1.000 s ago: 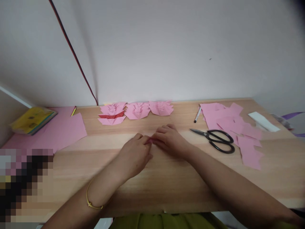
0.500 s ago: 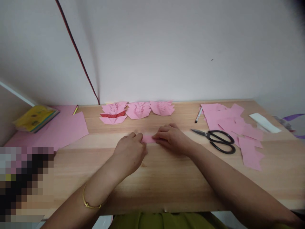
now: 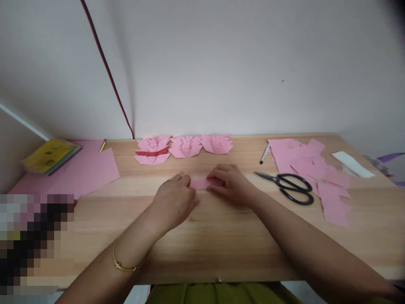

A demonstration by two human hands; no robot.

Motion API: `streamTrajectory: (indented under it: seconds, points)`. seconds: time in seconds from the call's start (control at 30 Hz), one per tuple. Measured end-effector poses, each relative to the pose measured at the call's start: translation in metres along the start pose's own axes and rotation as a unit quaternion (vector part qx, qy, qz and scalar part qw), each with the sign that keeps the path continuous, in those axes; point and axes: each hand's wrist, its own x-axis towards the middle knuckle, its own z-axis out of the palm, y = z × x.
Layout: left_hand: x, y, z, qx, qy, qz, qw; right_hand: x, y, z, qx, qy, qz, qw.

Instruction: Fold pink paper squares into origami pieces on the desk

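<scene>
A small folded pink paper (image 3: pixel 202 183) lies on the wooden table (image 3: pixel 221 236) between my two hands. My left hand (image 3: pixel 175 202) rests on its left end, fingers curled and pinched onto the paper. At its right end my right hand (image 3: pixel 230 182) presses down, fingers bent over the edge. Most of the paper is hidden under the fingers. A gold bangle (image 3: pixel 123 264) sits on my left wrist.
Three folded pink paper figures (image 3: pixel 185 147) lie in a row at the back. Black scissors (image 3: pixel 289 185), a pen (image 3: pixel 264 153) and several pink scraps (image 3: pixel 313 169) are on the right. Pink sheets (image 3: pixel 85 171) and a yellow book stack (image 3: pixel 50 155) sit left.
My hands, touching over the paper a second ago, have drawn slightly apart, so a strip of the pink paper shows between them. My right hand edged a little right.
</scene>
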Motion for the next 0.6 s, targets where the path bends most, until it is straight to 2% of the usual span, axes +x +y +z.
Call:
streamTrajectory:
  seconds: [0.13, 0.27, 0.6]
  points:
    - [0.011, -0.008, 0.010, -0.057, 0.037, -0.022, 0.997, 0.000, -0.007, 0.002, -0.006, -0.012, 0.011, 1.000]
    - [0.025, -0.019, 0.023, -0.086, 0.122, -0.063, 0.987, 0.000, -0.006, 0.002, 0.013, -0.012, 0.015, 1.000]
    - [0.030, -0.026, 0.030, -0.165, 0.129, -0.061, 0.976, 0.000, -0.003, 0.004, 0.021, 0.000, 0.017, 1.000]
